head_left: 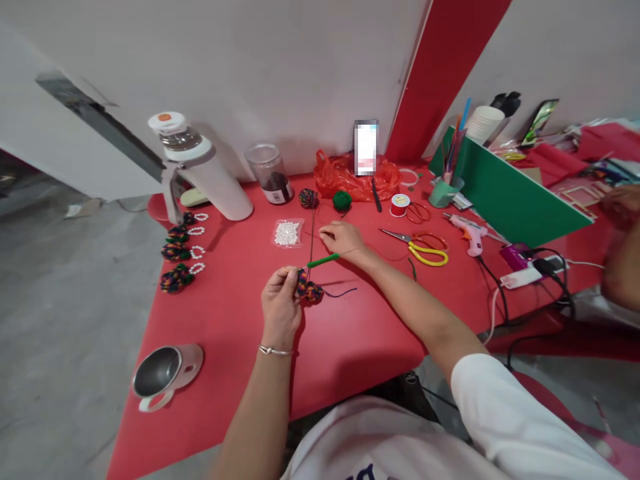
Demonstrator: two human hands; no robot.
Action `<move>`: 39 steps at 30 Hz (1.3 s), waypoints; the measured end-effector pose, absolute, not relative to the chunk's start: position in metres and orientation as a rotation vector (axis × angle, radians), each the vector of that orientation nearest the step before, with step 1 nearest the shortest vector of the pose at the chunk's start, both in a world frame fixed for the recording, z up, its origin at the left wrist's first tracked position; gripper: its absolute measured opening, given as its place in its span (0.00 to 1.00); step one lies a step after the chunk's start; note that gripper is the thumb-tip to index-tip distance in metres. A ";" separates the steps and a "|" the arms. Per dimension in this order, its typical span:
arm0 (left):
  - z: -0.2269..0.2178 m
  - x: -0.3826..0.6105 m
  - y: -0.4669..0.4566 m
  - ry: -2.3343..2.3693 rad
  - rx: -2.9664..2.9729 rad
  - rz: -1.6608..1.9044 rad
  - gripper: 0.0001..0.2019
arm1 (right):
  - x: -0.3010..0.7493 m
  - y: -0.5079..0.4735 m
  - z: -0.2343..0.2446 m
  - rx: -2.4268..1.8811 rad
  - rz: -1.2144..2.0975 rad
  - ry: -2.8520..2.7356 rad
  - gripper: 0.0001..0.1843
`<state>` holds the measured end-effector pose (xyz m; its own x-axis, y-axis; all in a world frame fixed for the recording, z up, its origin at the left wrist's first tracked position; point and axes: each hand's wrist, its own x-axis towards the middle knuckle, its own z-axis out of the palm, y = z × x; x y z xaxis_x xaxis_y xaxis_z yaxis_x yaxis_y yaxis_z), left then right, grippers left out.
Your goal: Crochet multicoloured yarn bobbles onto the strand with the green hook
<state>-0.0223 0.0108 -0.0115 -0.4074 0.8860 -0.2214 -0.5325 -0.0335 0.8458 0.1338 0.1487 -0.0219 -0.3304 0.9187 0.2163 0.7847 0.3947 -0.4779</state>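
Observation:
My left hand [283,297] is closed on a small multicoloured crochet piece [313,291], pinching its upper edge between thumb and fingers. A crochet hook with a green handle [324,260] sticks out from the top of the piece toward the right. From the dark multicoloured yarn ball [309,198], a strand runs down to the work, and a loose tail lies to the right. Further up, my right hand [341,238] is reached forward with its fingers curled together beside the strand. Whatever is between its fingertips is too small to make out.
Pearl beads [287,233], a green yarn ball [343,201], scissors [420,248] and a pink glue gun [469,233] lie around. Finished crochet pieces [176,277] line the left edge, near a mug [170,373] and a bottle [215,177]. Another person's arm [623,260] shows far right.

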 end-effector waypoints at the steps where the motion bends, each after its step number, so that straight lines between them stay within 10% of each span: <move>1: -0.011 -0.021 0.011 1.138 0.455 1.666 0.21 | 0.136 0.143 -0.018 -1.453 0.404 -2.236 0.14; 18: -0.024 0.004 0.022 1.106 0.555 1.526 0.18 | 0.228 0.103 -0.006 -1.482 0.436 -2.312 0.12; 39: -0.024 -0.010 0.047 0.985 0.354 1.504 0.20 | 0.086 0.267 0.013 -1.856 0.138 -2.387 0.18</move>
<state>-0.0098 0.0467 -0.0243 -0.2121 0.9235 -0.3198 -0.6624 0.1048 0.7418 0.0855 0.2669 0.0133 -0.2439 0.9692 0.0345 0.9587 0.2464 -0.1421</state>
